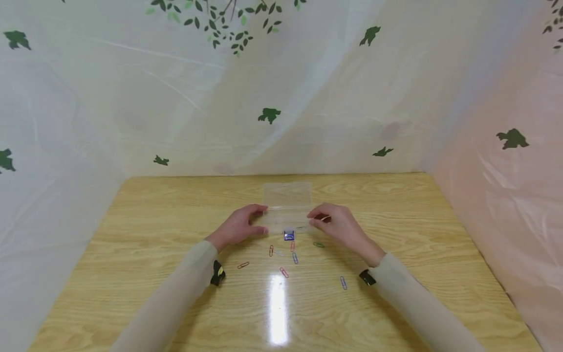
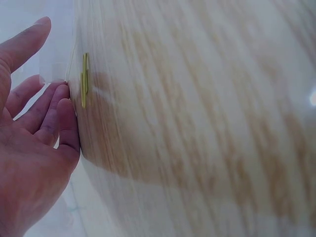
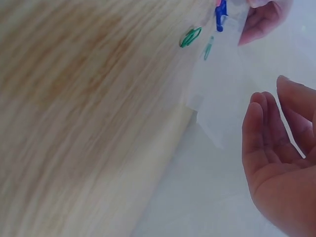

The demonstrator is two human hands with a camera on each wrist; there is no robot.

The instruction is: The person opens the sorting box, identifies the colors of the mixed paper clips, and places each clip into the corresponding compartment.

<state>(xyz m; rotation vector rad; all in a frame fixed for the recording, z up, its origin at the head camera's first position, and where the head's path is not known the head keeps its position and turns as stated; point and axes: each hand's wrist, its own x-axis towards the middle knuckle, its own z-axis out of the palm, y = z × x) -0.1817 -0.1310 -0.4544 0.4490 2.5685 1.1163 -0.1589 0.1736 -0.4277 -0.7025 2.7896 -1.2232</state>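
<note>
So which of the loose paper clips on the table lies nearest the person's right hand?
The green paper clip, just below the right hand. The other clips, red, orange, blue and pale, lie farther toward the table's near edge.

table [image 1: 396, 303]: light wood grain, glossy, glare streak | box [image 1: 287, 210]: clear smooth plastic, see-through | paper clips [image 1: 284, 272]: thin wire, coloured coating | backdrop [image 1: 132, 98]: thin glossy plastic sheet, wrinkled, leaf print | sleeves [image 1: 176, 298]: matt beige cloth

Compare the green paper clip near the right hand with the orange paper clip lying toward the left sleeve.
The green paper clip lies close to the clear plastic box, just below the right hand; the orange paper clip lies farther from the box, nearer the person. They differ in colour. Both rest flat on the wooden table, untouched.
</note>
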